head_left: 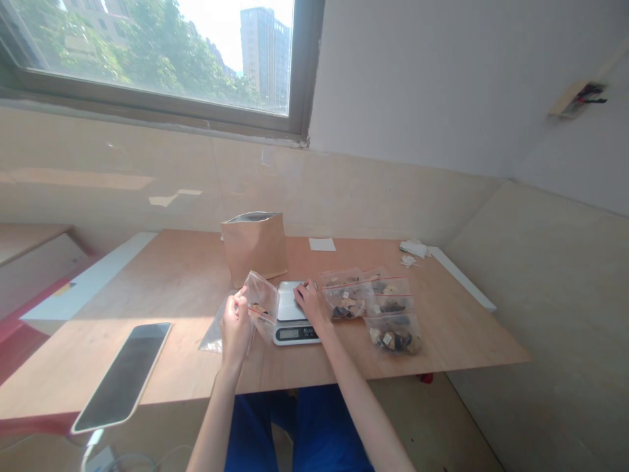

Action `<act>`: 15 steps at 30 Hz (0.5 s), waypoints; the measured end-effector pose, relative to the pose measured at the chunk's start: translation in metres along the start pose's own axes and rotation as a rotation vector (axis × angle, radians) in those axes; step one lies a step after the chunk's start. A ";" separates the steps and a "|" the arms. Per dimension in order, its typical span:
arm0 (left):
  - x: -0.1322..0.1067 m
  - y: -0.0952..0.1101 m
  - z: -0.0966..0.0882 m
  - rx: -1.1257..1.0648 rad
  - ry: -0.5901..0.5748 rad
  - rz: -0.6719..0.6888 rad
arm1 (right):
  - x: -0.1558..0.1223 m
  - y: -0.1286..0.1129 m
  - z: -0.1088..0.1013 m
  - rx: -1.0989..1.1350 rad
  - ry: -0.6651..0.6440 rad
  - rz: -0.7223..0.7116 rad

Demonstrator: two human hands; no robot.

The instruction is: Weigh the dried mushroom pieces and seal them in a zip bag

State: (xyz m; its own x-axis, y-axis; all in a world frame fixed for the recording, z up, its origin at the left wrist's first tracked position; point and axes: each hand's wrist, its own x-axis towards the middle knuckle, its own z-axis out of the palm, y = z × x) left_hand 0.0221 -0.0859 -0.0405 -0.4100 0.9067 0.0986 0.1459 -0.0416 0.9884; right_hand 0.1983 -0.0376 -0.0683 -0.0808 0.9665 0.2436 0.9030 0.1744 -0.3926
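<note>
My left hand (236,328) pinches the edge of a clear zip bag (261,305) with a red seal line and a few dark pieces inside. Under that hand lies a flat clear plastic bag (213,334). My right hand (312,305) rests its fingertips on the steel platform of a digital kitchen scale (295,331); anything between those fingers is hidden. Just right of it, several zip bags of dried brown and pale pieces (388,321) lie in a loose cluster. A kraft paper bag (255,248) with a silver lining stands behind my left hand.
The plywood tabletop (442,328) carries everything. A smartphone (122,377) with a white cable lies face up at the front left. A white paper slip (322,244) and white scraps (413,249) lie along the back, against a beige wall below a window.
</note>
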 end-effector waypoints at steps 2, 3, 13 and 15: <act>0.000 -0.001 0.000 -0.001 -0.002 -0.011 | 0.000 -0.002 -0.001 0.096 0.025 0.036; 0.000 -0.002 0.001 -0.001 -0.006 -0.016 | 0.001 -0.004 -0.003 0.164 0.058 0.058; -0.010 0.007 0.006 0.066 -0.077 -0.009 | 0.009 -0.075 -0.057 0.755 -0.014 -0.150; -0.013 0.010 0.007 0.037 -0.099 -0.007 | 0.010 -0.082 -0.060 0.682 -0.134 -0.192</act>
State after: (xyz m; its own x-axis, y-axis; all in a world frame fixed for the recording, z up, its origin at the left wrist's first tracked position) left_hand 0.0351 -0.0953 -0.0323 -0.3207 0.9439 0.0782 0.1776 -0.0212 0.9839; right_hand 0.1491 -0.0538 0.0195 -0.3024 0.9142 0.2700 0.4071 0.3800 -0.8306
